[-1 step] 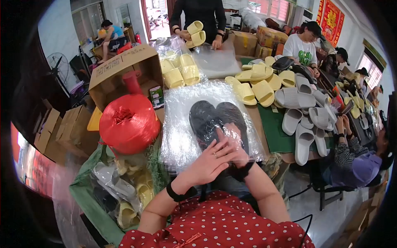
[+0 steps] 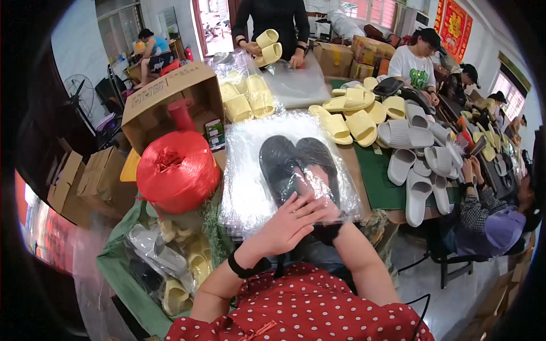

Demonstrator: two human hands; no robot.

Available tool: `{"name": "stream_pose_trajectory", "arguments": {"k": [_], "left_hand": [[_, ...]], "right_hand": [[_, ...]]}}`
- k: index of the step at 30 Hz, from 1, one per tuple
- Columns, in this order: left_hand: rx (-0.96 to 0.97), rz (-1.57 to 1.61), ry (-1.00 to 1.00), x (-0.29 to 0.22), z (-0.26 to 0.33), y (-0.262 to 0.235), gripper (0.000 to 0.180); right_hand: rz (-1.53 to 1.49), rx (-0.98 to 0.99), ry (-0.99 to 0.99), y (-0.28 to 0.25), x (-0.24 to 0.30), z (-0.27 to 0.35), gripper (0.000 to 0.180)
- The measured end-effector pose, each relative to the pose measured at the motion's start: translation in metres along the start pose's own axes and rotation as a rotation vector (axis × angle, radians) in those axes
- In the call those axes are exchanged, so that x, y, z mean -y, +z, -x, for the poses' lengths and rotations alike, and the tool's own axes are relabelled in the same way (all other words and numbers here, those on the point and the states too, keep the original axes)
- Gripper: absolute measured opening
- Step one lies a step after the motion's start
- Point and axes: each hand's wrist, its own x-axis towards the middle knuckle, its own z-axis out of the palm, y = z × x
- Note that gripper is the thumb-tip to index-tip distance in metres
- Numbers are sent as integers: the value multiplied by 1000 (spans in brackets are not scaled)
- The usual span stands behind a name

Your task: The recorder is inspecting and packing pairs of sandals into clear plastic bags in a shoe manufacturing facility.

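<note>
A pair of black slippers [image 2: 277, 162] lies side by side inside a clear plastic bag [image 2: 244, 170], on top of a stack of similar bags. My right hand [image 2: 316, 184] reaches into the bag and rests over the near part of the slippers. Glare on the plastic blurs its fingers, so their grip is hard to make out. Across the bag's near edge and my right wrist lies my left hand [image 2: 290, 223], fingers stretched out and slightly apart, a ring on one of them. It touches the plastic and holds nothing that I can see.
Left of the bags sit a big red twine roll [image 2: 176, 170] and an open cardboard box [image 2: 133, 122]. Below is a green sack [image 2: 114, 256] of bagged slippers. Yellow slippers [image 2: 361, 128] and grey slippers [image 2: 418, 196] pile up at right. Opposite, a person [image 2: 273, 23] holds yellow slippers.
My right hand has drawn slightly back toward me inside the bag. The black slippers have shifted very little; my left hand stays in place.
</note>
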Motion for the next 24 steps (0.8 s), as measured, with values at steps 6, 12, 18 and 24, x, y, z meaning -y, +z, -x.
{"name": "stream_pose_trajectory", "arguments": {"k": [6, 12, 18, 24], "left_hand": [[-86, -97, -16, -8, 6, -31, 44], [-224, -39, -154, 20, 44, -41, 43], [-699, 175, -632, 48, 79, -34, 40], [-556, 596, -1121, 76, 87, -39, 54]], "right_hand": [[-268, 167, 667, 72, -8, -47, 40], [-382, 13, 498, 54, 19, -14, 46], [-920, 473, 289, -75, 15, 47, 41], [-1443, 404, 875, -154, -38, 61, 13]]}}
